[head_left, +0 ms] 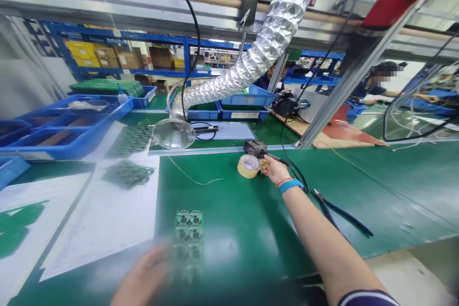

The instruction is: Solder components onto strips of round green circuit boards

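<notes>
My right hand [275,170] reaches forward with a blue band at the wrist. Its fingers are bent together at a small yellowish thing [264,166], too covered to name, right beside a roll of tape [248,166]. A dark power socket [256,148] with a cable lies just behind the fingers. My left hand [145,272] is smeared by motion low on the left, so its fingers cannot be made out. To its right, a green-edged panel of clear round lenses [189,232] lies on the green mat [236,229].
Cutting pliers [339,213] lie right of my forearm. A metal fume funnel [174,134] on a foil duct [251,64] hangs ahead. Blurred part stacks [127,173] sit on white paper [107,215] near blue bins [82,126]. Co-workers [373,83] sit beyond.
</notes>
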The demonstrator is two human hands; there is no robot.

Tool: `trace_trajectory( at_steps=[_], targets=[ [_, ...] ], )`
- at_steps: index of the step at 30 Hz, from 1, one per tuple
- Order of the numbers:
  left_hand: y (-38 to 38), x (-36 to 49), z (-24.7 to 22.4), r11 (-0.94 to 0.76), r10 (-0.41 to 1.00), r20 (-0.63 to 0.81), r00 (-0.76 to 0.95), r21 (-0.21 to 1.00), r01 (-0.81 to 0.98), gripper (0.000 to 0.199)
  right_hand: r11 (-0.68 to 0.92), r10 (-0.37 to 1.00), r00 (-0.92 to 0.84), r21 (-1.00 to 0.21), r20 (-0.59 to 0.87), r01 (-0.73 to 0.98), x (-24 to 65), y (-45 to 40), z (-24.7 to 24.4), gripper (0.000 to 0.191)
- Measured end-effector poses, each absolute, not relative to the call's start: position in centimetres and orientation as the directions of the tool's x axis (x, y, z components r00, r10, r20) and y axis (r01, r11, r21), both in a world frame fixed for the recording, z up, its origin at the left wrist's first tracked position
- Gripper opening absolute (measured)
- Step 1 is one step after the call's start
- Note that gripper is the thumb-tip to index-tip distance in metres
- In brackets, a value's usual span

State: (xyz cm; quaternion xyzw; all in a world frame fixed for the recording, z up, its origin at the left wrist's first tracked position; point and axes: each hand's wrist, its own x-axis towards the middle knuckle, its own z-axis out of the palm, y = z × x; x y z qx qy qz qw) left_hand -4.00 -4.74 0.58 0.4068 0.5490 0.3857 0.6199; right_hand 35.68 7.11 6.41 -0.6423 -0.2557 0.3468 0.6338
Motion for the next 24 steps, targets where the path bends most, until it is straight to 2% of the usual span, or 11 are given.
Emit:
trace_trajectory(
  at_steps=[3, 6, 9, 12, 15, 19, 21, 24],
  targets=[
    [-4.5, -3.1, 1.5, 0.433, 0.895, -0.399, 0.199, 0.884, -0.174, 0.044, -0.128, 0.851, 0.485, -0.976, -0.2, -0.178, 31.7, 4.1, 6.2, 0.019],
    [-4.4, -2.3, 2.4, 0.45, 0.882, -0.392, 0.263, 0.866, -0.219, 0.041, -0.213, 0.923, 0.282, -0.959, -0.261, -0.188, 26.5, -0.9, 5.3, 0.025],
    [-4.2, -1.7, 2.8, 0.447, 0.864, -0.359, 0.353, 0.869, -0.21, 0.035, -0.435, 0.899, -0.034, -0.876, -0.438, -0.207, 21.6, -4.8, 4.4, 0.039],
    [-4.0, -1.3, 2.6, 0.421, 0.853, -0.307, 0.423, 0.883, -0.208, 0.031, -0.477, 0.876, -0.086, -0.822, -0.475, -0.31, 18.9, -6.0, 3.7, 0.043],
    [-3.8, -1.2, 2.2, 0.396, 0.857, -0.288, 0.428, 0.898, -0.189, 0.03, -0.485, 0.87, -0.126, -0.782, -0.477, -0.391, 18.5, -5.5, 2.9, 0.033],
    [-3.0, -1.7, 2.1, 0.369, 0.856, -0.281, 0.434, 0.92, -0.132, 0.033, -0.532, 0.846, -0.242, -0.778, -0.475, -0.334, 18.8, -4.2, 2.2, 0.023],
    [-2.4, -2.0, 2.2, 0.304, 0.859, -0.256, 0.443, 0.952, -0.042, 0.034, -0.533, 0.845, -0.252, -0.782, -0.472, -0.322, 18.6, -3.7, 2.1, 0.021],
    [-1.1, -2.4, 2.3, 0.138, 0.859, -0.218, 0.464, 0.97, 0.199, 0.034, -0.538, 0.842, -0.24, -0.779, -0.483, -0.322, 18.1, -3.1, 2.3, 0.023]
  ],
)
